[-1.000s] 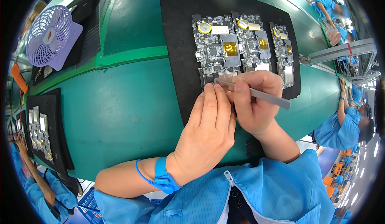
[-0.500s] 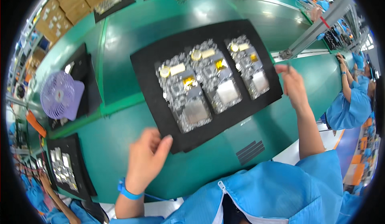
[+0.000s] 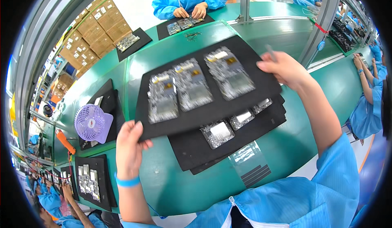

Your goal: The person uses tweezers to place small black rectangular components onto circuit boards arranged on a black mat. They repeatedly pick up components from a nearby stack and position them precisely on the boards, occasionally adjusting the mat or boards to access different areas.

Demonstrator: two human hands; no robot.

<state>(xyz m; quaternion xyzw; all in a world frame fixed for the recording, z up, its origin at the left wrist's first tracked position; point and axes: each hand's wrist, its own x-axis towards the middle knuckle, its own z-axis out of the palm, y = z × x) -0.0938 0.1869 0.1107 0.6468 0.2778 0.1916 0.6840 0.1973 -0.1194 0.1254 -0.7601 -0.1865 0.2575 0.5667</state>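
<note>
A black foam mat (image 3: 247,60) is held tilted in the air, with my hands at opposite ends. My left hand (image 3: 132,140) grips its near left corner, thumb on top. At the right edge, my right hand (image 3: 281,66) pinches the mat; a thin grey tool (image 3: 270,53) sticks out from its fingers, its kind unclear. Three circuit boards, among them a right-hand board (image 3: 230,73), lie on the mat, blurred by motion. Beneath, a second black mat (image 3: 255,128) on the green table carries more boards, one a near board (image 3: 218,134), partly hidden by the raised mat.
A purple fan (image 3: 90,122) and an orange-handled tool (image 3: 65,142) are at left. Another board-laden mat (image 3: 107,183) lies at lower left. Dark strips (image 3: 256,175) lie near me. Across the table, a co-worker's hands (image 3: 192,11) handle boards. A metal post (image 3: 322,23) rises at right.
The upper mat with its boards has been lifted off the stack, uncovering the boards below. Both hands have risen with it. The view has shifted, bringing the co-worker opposite into sight.
</note>
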